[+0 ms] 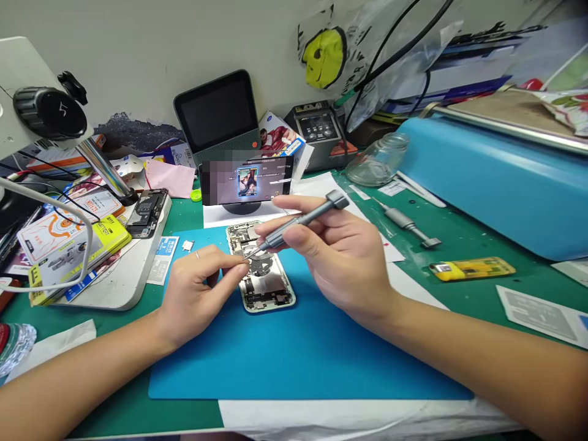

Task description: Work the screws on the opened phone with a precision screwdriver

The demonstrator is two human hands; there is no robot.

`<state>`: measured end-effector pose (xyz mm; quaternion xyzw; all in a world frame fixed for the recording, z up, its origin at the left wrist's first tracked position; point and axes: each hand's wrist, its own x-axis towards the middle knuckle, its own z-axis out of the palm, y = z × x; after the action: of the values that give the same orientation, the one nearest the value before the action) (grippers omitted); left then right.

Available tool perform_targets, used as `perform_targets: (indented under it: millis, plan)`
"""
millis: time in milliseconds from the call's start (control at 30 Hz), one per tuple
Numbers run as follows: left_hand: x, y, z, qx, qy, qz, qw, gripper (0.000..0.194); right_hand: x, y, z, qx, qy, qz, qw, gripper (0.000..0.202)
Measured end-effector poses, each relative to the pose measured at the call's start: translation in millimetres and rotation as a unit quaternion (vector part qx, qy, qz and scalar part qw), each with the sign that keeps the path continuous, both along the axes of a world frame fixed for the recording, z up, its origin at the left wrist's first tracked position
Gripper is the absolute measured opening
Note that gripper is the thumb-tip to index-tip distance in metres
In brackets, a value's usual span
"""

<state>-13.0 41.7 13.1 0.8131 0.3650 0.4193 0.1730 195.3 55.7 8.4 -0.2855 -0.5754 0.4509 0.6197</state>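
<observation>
An opened phone [271, 282] with its inner parts showing lies on the blue mat [294, 361]. My right hand [342, 257] holds a grey screwdriver [312, 215], slanted down to the left over the phone's upper part. At the screwdriver's tip, my left hand [202, 291] has thumb and index finger pinched together beside the phone's left edge. Whatever may be between those fingertips is too small to make out. A small white piece [187, 245] lies near the mat's upper left edge.
A lit phone [271, 179] stands behind the mat, before a dark display [218, 113]. Right are a second screwdriver [407, 223], tweezers [420, 188], a glass jar [379, 160] and a yellow tool [473, 268]. Boxes [82, 245] and a metal stand post [103, 168] crowd the left.
</observation>
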Motion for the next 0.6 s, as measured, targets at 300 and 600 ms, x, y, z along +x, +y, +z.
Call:
perform_targets:
  millis: [300, 600]
  plan:
    - [-2.3, 2.8, 0.9, -0.02, 0.009, 0.002, 1.0, 0.01, 1.1, 0.1, -4.6, 0.14, -0.012, -0.042, 0.989, 0.06]
    - [-1.9, 2.5, -2.1, -0.012, 0.002, -0.002, 1.0, 0.008, 2.3, -6.5, -4.8, 0.22, -0.078, -0.11, 0.966, 0.045]
